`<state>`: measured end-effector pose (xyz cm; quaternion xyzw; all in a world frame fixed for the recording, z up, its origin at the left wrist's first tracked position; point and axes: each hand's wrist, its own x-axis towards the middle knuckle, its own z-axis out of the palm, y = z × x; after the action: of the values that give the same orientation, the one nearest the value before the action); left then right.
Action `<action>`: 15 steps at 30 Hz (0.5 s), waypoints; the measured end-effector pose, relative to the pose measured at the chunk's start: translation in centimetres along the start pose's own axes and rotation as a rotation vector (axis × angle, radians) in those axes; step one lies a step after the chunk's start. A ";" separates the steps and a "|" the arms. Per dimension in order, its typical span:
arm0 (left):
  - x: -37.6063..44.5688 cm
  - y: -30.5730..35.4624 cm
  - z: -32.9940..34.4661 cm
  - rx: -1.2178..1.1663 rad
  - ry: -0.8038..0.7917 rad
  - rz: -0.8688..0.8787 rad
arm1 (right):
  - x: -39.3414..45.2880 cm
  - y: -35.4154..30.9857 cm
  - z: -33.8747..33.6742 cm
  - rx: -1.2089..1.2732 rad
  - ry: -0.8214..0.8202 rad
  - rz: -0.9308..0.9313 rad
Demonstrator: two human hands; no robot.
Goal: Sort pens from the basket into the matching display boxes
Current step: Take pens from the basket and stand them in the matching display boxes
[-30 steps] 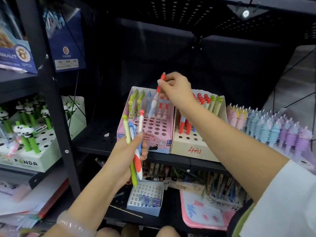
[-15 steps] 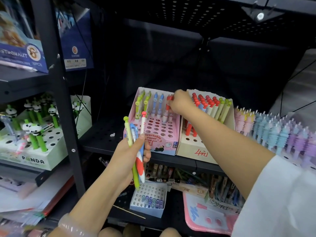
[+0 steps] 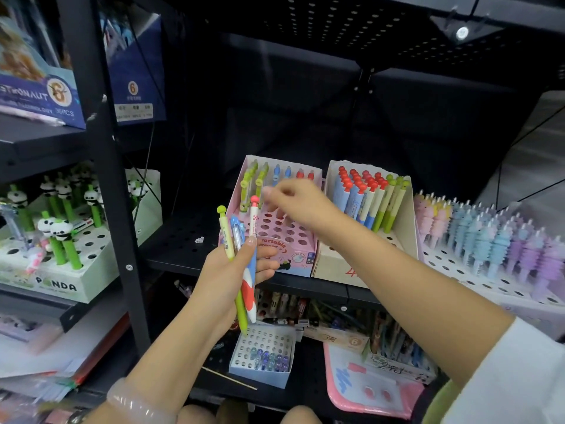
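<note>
The left hand (image 3: 235, 267) grips three pens (image 3: 241, 258) in a fist, thumb pressed across them; they stand nearly upright, caps up and tips down, in front of the shelf's front edge. The right hand (image 3: 301, 203) hovers, blurred, fingers loosely bent and holding nothing, over the pink display box (image 3: 305, 255) at that edge, beside the cream display box (image 3: 406, 228).

1. The white box (image 3: 61, 284) with panda pens at the left says "PANDA" on its front.
2. The blue box (image 3: 46, 99) on the far left shelf says "36PCS" and has a round badge with a 6.
3. The dark blue box (image 3: 134, 87) beside it shows a 6 too.
4. The pink box (image 3: 287, 255) says "ractable"; the rest is hidden.
</note>
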<state>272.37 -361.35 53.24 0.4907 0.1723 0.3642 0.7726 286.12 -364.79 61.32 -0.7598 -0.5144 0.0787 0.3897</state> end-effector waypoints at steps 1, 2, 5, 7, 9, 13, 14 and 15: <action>0.0 0.0 0.2 -0.003 -0.007 0.004 | -0.9 -0.3 0.2 0.074 -0.131 0.025; -0.1 -0.1 0.4 -0.007 -0.012 0.006 | -1.7 -0.5 0.3 0.121 -0.221 0.043; -0.1 -0.4 1.2 -0.019 -0.024 0.002 | -3.2 -0.4 0.0 0.111 -0.256 0.002; -0.1 -0.5 1.9 -0.022 -0.039 -0.021 | -3.8 -0.2 -0.4 0.099 -0.179 -0.006; -0.2 -0.8 2.6 0.002 -0.046 -0.057 | -4.2 0.0 -1.4 0.182 -0.049 0.034; -0.3 -1.5 3.5 0.142 -0.010 -0.110 | -4.5 1.9 -5.2 0.212 0.324 0.027; -0.3 -1.8 3.7 0.150 -0.018 -0.126 | -4.6 2.5 -6.3 0.191 0.405 0.009; -0.2 -1.9 4.0 0.146 -0.028 -0.145 | -4.7 3.2 -7.2 0.157 0.479 -0.012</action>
<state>275.44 -364.52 53.34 0.5369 0.2226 0.2869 0.7614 290.05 -373.04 62.76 -0.7212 -0.4043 -0.0662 0.5585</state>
